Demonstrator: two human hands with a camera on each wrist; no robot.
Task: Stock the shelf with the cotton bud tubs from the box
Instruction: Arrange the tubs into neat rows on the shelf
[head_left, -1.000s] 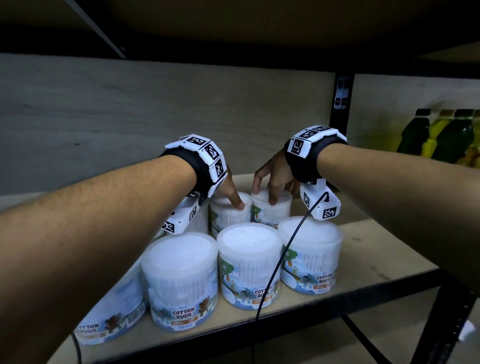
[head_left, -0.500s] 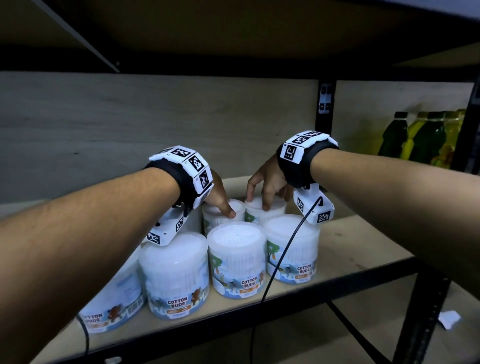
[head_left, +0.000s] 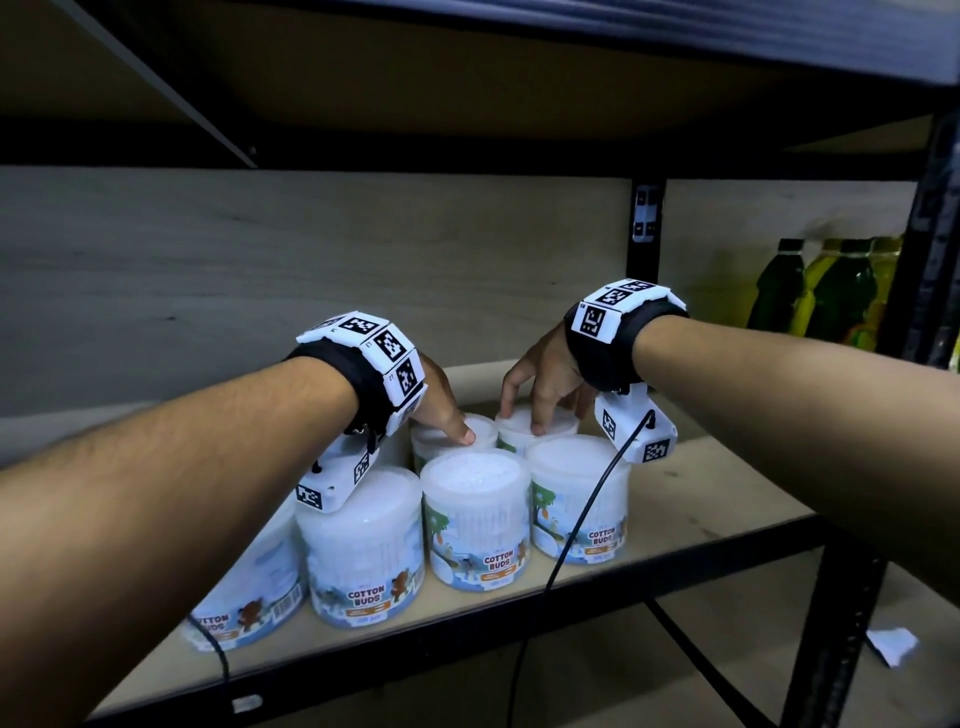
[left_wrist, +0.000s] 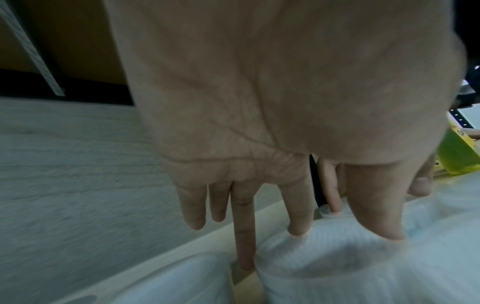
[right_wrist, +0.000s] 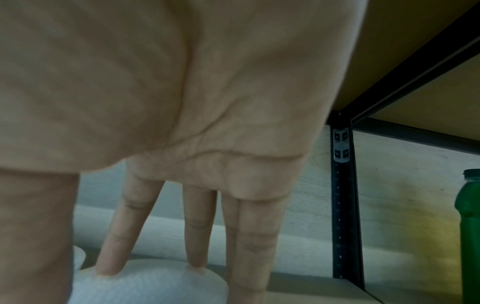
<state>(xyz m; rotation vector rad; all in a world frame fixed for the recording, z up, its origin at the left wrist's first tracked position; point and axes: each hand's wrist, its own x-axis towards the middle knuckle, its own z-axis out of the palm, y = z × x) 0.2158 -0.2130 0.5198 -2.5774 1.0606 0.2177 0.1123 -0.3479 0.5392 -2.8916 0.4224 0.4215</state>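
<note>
**Head view: two back-row tubs being seated on the shelf**

Head view shows, nearest, a front row of round white plastic cotton bud tubs with blue picture labels (head_left: 475, 519) standing upright along the edge of the pale wooden shelf board (head_left: 701, 499). Just behind them stand two more: the left back tub (head_left: 454, 434) and the right back tub (head_left: 540, 428), close together. The left hand (head_left: 441, 400) rests thumb and forefinger on the left back tub's lid, its middle finger reaching down the side; the fingers are fairly straight, not wrapped round it. The right hand (head_left: 540, 374) arches over the right back tub, fingertips touching its lid rim. Farther right, green and yellow bottles (head_left: 826, 291) stand beyond a black upright post (head_left: 644, 260).

Judging from this, placement is finishing. Next likely calls for lifting both hands straight up without toppling neighbours, then returning to the box, which is out of view.
</note>
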